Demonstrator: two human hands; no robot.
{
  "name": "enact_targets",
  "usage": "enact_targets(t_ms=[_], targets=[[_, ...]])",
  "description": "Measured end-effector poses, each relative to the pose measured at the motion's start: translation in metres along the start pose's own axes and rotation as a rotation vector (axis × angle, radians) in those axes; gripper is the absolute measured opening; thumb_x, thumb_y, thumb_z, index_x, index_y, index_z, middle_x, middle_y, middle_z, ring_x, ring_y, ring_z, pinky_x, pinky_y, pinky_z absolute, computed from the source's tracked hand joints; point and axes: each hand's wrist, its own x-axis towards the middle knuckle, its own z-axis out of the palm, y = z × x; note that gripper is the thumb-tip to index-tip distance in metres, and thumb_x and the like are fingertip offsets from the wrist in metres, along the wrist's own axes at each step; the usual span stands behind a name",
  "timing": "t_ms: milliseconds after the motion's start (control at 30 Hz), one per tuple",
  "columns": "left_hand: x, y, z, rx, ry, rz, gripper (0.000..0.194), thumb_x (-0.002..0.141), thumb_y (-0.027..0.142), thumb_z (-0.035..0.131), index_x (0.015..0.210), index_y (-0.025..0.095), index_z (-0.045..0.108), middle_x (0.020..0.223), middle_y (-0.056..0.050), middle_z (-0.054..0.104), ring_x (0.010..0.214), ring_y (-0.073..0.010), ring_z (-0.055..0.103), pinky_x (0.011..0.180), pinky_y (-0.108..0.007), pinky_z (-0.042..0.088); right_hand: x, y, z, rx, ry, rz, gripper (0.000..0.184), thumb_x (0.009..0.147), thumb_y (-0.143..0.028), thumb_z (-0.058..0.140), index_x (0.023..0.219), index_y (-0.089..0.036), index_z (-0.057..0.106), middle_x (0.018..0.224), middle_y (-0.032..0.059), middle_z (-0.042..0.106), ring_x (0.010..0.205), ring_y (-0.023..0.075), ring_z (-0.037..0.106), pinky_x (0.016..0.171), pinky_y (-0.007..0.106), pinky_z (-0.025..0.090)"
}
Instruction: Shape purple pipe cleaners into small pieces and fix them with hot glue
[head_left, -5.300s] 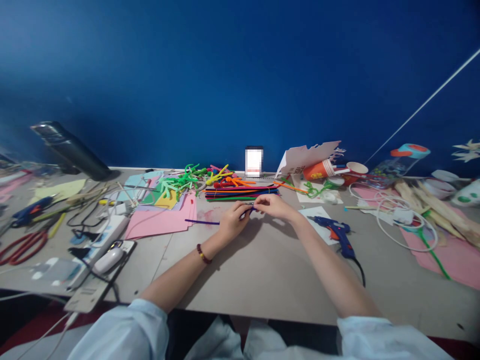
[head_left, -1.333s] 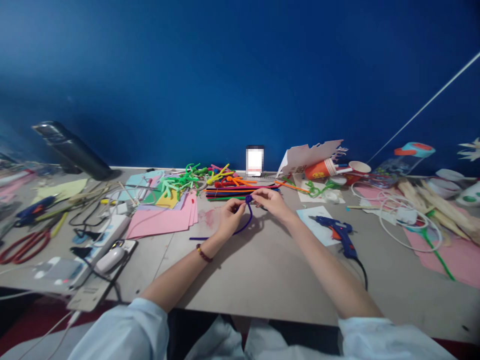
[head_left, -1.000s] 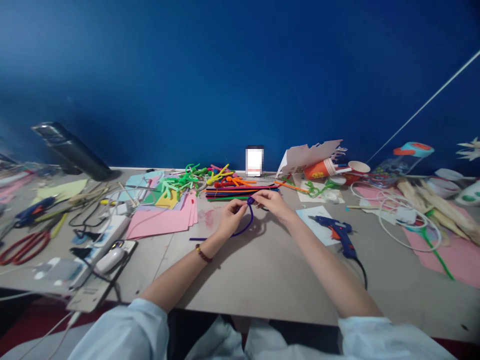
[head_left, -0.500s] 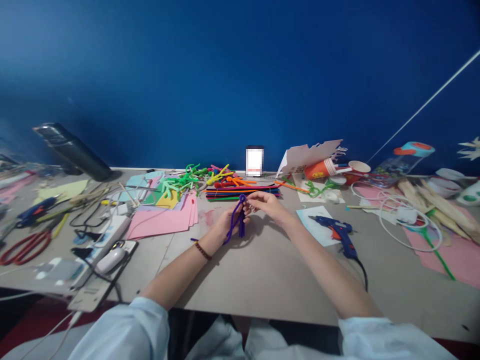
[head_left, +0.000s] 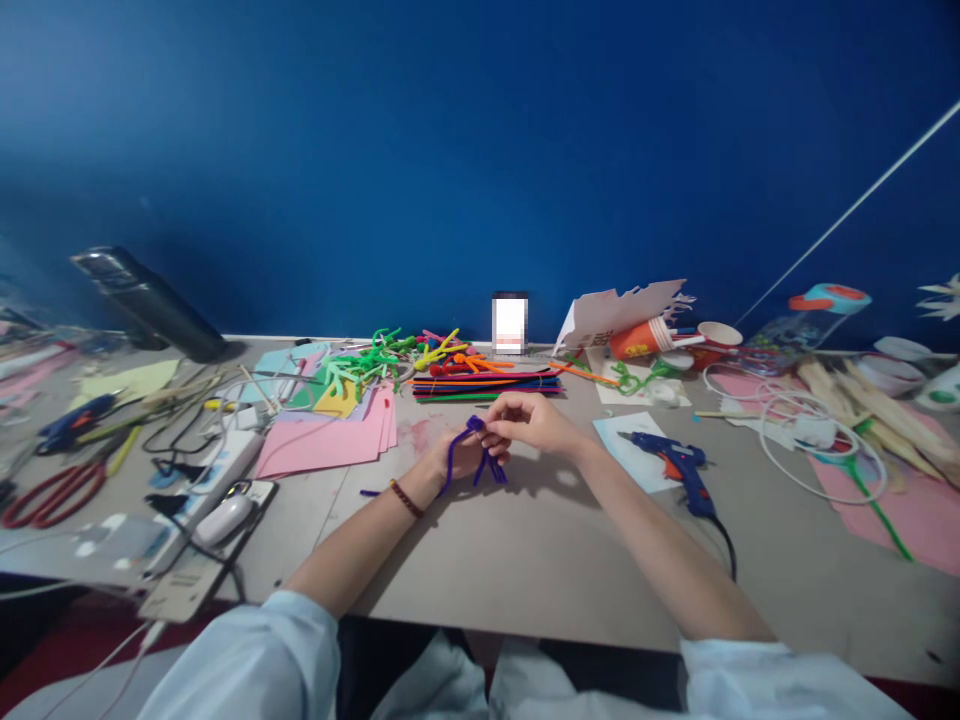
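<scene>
Purple pipe cleaners (head_left: 475,425), twisted together at the top, are held between my two hands above the middle of the table. My left hand (head_left: 452,458) is closed around them from the left, and several loose purple ends hang below its fingers. One long strand loops down past the left wrist, beside a beaded bracelet (head_left: 406,499). My right hand (head_left: 527,424) pinches the twisted top with thumb and forefinger. Just behind the hands lies a bundle of coloured pipe cleaners (head_left: 487,386).
Pink paper sheets (head_left: 322,440) and green pipe cleaner shapes (head_left: 360,365) lie to the left, near a power strip (head_left: 217,480) and scissors (head_left: 56,495). A blue glue gun (head_left: 679,465) rests on the right. A lit phone (head_left: 510,325) leans on the blue wall, left of paper cups (head_left: 637,340).
Both hands have come slightly lower and closer together. The purple pipe cleaners have tilted, their top leaning left and their loose ends spreading to the right.
</scene>
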Motion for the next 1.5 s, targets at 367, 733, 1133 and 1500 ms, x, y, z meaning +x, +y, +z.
enact_targets(t_ms=[367,733,1133,1500], targets=[[0.003,-0.003,-0.011,0.118,-0.071,0.034,0.042,0.060,0.051,0.067,0.050,0.020,0.041,0.050,0.000,0.033,0.052,-0.0159,0.041,0.057,-0.037,0.039,-0.004,-0.005,-0.004,-0.038,-0.118,-0.035,0.019,0.074,-0.034,0.064,0.084,-0.018,0.060,0.074,0.0017,0.067,0.070,0.0183,0.069,0.058,0.030,0.057],[0.002,0.002,-0.013,0.104,-0.323,-0.091,0.039,0.053,0.045,0.075,0.059,0.017,0.049,0.051,0.000,0.040,0.051,-0.0126,0.041,0.058,-0.033,0.037,-0.001,0.000,-0.015,-0.261,-0.214,-0.162,0.018,0.080,-0.031,0.062,0.092,-0.018,0.067,0.087,0.0038,0.067,0.077,0.0141,0.063,0.071,0.027,0.051],[0.003,-0.004,-0.014,0.109,-0.438,-0.109,0.034,0.057,0.042,0.072,0.060,0.016,0.049,0.054,-0.002,0.045,0.053,-0.0153,0.046,0.057,-0.033,0.038,0.001,0.001,-0.019,-0.366,-0.340,-0.266,0.019,0.082,-0.032,0.061,0.093,-0.019,0.070,0.090,0.0038,0.062,0.087,0.0145,0.059,0.082,0.029,0.046],[0.001,-0.002,-0.010,0.121,-0.457,-0.090,0.037,0.059,0.045,0.075,0.065,0.015,0.052,0.058,-0.001,0.046,0.058,-0.0155,0.049,0.059,-0.031,0.037,0.001,0.001,-0.016,-0.387,-0.318,-0.248,0.017,0.081,-0.033,0.061,0.086,-0.018,0.068,0.091,0.0039,0.061,0.087,0.0148,0.059,0.081,0.029,0.047]])
